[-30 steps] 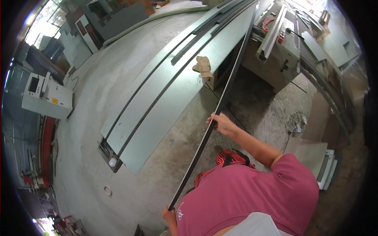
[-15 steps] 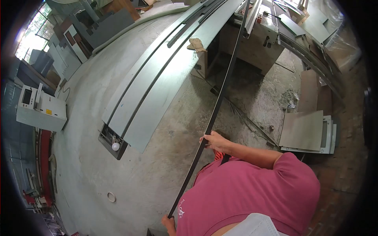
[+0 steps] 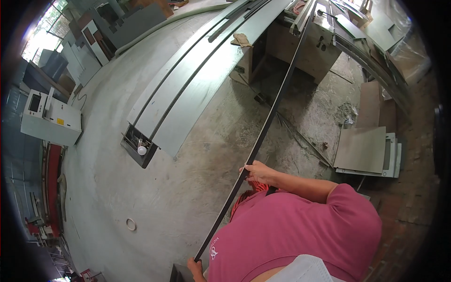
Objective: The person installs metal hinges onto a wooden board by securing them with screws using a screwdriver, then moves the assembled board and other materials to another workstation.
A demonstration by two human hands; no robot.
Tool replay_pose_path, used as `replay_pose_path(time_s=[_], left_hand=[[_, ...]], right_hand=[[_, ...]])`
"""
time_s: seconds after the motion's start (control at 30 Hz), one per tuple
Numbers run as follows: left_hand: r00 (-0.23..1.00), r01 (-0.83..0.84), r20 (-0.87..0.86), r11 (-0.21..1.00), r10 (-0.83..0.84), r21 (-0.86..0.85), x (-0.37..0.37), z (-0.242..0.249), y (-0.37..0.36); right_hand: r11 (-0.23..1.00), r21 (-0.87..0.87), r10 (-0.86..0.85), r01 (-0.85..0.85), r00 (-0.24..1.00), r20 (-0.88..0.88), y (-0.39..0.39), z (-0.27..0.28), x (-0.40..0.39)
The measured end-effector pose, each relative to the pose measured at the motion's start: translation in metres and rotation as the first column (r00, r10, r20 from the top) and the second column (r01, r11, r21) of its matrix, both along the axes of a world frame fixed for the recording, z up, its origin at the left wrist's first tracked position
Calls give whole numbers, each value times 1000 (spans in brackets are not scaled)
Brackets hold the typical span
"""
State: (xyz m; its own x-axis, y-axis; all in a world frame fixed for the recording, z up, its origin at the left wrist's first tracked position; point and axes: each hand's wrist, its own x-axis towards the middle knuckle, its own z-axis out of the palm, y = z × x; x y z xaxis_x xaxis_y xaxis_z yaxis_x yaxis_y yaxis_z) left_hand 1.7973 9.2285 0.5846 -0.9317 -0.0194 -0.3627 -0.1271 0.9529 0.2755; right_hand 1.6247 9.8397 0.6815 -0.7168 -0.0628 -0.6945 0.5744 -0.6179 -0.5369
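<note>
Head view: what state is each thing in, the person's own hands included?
Long thin black bar: held aslant
Person's right hand: gripping the bar partway along
Person's left hand: gripping the bar's near end
Crumpled brown cloth-like item: lying on the long pale panel
Dark rectangular tray: open on top, round white object inside
Thin pale ring: lying flat on grey concrete floor
White boxy machine: standing upright

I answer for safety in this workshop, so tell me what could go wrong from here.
The long, thin black bar in the right hand and left hand extends far beyond the grip; its far end may swing into the pale metal rail.

The narrow dark strip on the grey concrete floor could trip someone stepping forward.

If the bar sweeps left, it might brush the crumpled tan piece off the wide silver metal sheet.
</note>
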Motion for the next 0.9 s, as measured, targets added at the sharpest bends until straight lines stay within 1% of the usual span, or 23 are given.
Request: replay_pose_path(time_s=[0.03, 0.07, 0.1, 0.13, 0.2, 0.27, 0.33, 0.4, 0.47, 0.5, 0.53, 0.63, 0.7, 0.73, 0.8, 0.83, 0.9], left_hand=[[1000, -5, 0, 1000, 5, 1, 4, 2, 0], [999, -43, 20, 997, 44, -59, 5, 8, 5], [996, -80, 38, 990, 86, -120, 3, 13, 12], [995, -87, 33, 989, 91, -122, 5, 14, 11], [999, 19, -20, 970, -25, -243, 8, 26, 13], [999, 24, -21, 963, -31, -268, -2, 40, 12], [999, 32, -20, 955, -40, -295, -8, 58, 9], [999, 44, -10, 948, -49, -314, -9, 81, 13], [998, 55, -4, 943, -60, -327, -11, 98, 17], [998, 58, -7, 942, -64, -331, -14, 101, 18], [998, 61, -9, 942, -67, -329, -15, 99, 14], [996, 42, -60, 944, -65, -328, -24, 88, 4], [990, -86, -130, 954, 50, -289, -29, 80, 0], [991, -80, -130, 955, 44, -286, -33, 76, -5], [987, -126, 52, 939, 151, -319, -43, 73, -21], [988, -122, 49, 940, 145, -318, -45, 74, -27], [978, -183, 17, 895, 208, -407, -54, 99, -24]], right_hand=[[998, 29, 50, -51, 999, 19, 1, 3, 0], [993, 58, 99, -101, 994, 36, 2, 6, -2], [993, 59, 105, -107, 994, 33, 1, 10, -3], [996, 21, 85, -86, 996, 33, -2, 16, -5], [998, -24, 64, -64, 997, 35, 0, 16, -10], [984, -66, 169, -164, 983, 68, 0, 13, -16], [980, -103, 177, -169, 982, 72, -1, 9, -18], [968, -110, 242, -225, 953, 183, -5, 4, -15], [966, -118, 250, -231, 949, 192, -3, 36, -16], [963, -117, 263, -244, 946, 190, -3, 48, -17], [964, -114, 260, -242, 947, 189, -5, 47, -17], [974, -101, 222, -205, 953, 207, -14, 26, -16], [965, -163, 229, -207, 964, 132, -21, 2, -15], [966, -159, 223, -201, 966, 133, -23, 7, -16], [957, -175, 255, -230, 958, 134, -32, 18, -20], [959, -174, 249, -225, 959, 132, -40, 22, -21], [932, -210, 319, -295, 944, 89, -58, 29, -21]])
